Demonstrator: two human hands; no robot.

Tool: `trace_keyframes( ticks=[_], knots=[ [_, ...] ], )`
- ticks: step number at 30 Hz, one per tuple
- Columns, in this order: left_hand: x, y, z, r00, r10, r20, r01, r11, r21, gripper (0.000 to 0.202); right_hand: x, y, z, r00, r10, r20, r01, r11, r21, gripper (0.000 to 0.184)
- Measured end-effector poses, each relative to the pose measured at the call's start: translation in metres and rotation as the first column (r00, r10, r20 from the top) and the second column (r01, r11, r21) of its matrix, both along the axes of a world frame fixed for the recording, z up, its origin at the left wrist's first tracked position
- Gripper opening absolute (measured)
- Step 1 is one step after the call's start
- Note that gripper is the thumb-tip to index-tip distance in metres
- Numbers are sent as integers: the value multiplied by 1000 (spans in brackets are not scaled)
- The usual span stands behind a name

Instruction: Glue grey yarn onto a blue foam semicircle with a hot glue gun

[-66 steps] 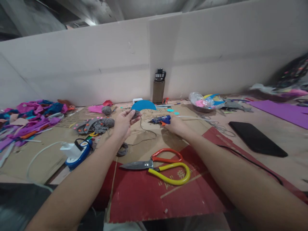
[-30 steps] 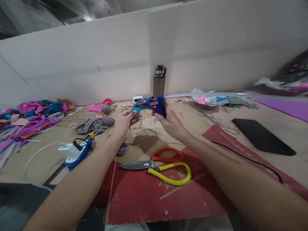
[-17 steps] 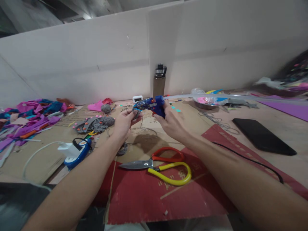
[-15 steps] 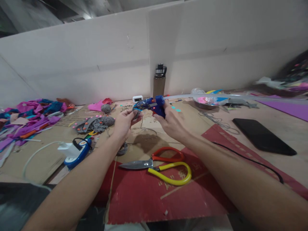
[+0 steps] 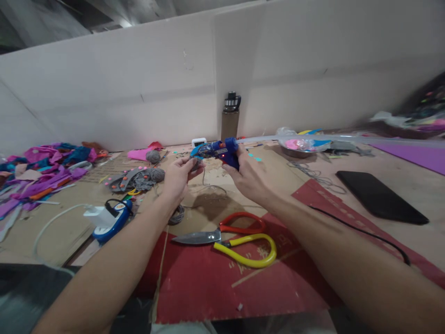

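My right hand (image 5: pixel 245 174) is wrapped round a blue hot glue gun (image 5: pixel 225 150), with a small red light on its side. A long clear glue stick (image 5: pixel 264 139) runs out of its back to the right. The gun's front end points left, just above my left hand (image 5: pixel 179 176). Pinched in my left fingers is a small grey yarn piece (image 5: pixel 197 163), mostly hidden by them. Bright blue shows at the gun's front; I cannot tell whether the nozzle touches the yarn. A loose grey strand hangs below to a yarn ball (image 5: pixel 176 215) beside my left wrist.
Red-and-yellow-handled scissors (image 5: pixel 239 241) lie on red cardboard (image 5: pixel 208 287) between my forearms. A bottle (image 5: pixel 230 116) stands by the wall. A black phone (image 5: pixel 380 197) lies right; a blue power strip (image 5: pixel 113 227), grey yarn pieces (image 5: pixel 135 180) and fabric scraps (image 5: pixel 45 171) lie left.
My left hand and the yarn piece have shifted very slightly left, and more bright blue shows at the gun's front. The right hand keeps its hold on the glue gun.
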State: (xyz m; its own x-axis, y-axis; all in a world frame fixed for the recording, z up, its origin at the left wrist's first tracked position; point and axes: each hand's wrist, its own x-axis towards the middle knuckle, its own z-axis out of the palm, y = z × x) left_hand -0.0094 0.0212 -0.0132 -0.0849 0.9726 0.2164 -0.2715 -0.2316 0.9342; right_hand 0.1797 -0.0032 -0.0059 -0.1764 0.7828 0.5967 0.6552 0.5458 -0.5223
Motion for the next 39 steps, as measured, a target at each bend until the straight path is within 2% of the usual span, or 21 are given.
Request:
trace_keyframes(
  ticks=[8, 21, 31, 39],
  knots=[
    [-1, 0, 1, 1000, 12, 15, -12, 1000, 11, 13, 1, 4, -4, 1000, 1, -13, 0, 1000, 12, 37],
    [-2, -1, 5, 999, 29, 43, -30, 1000, 9, 9, 1, 2, -1, 999, 20, -31, -19, 1000, 18, 37],
    [-3, -1, 6, 993, 62, 103, -60, 998, -28, 12, 2, 11, -11, 992, 77, -99, -70, 995, 75, 37],
    [-5, 1, 5, 989, 97, 114, -94, 995, -32, 18, 1, 7, -7, 996, 34, -77, -30, 998, 51, 45]
  ],
)
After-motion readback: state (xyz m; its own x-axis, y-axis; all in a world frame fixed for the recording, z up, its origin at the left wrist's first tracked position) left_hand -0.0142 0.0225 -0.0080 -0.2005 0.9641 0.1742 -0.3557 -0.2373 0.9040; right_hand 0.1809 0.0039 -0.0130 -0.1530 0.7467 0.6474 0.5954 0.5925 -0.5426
